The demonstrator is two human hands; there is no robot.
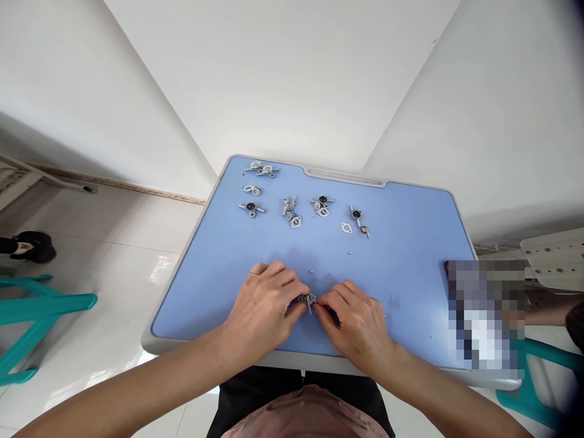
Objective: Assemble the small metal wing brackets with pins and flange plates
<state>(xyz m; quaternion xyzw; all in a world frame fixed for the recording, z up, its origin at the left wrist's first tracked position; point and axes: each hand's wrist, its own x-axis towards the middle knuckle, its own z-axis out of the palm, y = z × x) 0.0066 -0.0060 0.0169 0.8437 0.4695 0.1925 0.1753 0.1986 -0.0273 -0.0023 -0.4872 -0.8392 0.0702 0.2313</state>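
Observation:
Near the front edge of the blue table (210, 292), my left hand (274, 301) pinches a small grey metal part (308, 299) between thumb and fingers. On the other side of that part, my right hand (353, 322) has its thumb and index finger closed at the part's right end; whether a smaller piece is between those fingertips is too small to tell. A tiny screw (311, 272) lies just beyond the hands. Farther back are metal fittings with black round caps (250, 207), a flat oval plate (346, 227) and a cluster of metal pieces (264, 169).
A blurred-out object (486, 316) covers the table's right end. Teal stools (45, 301) stand on the floor at left and at right. A white wall (292, 79) rises behind the table. Part of another person's arm (541, 315) shows at the far right.

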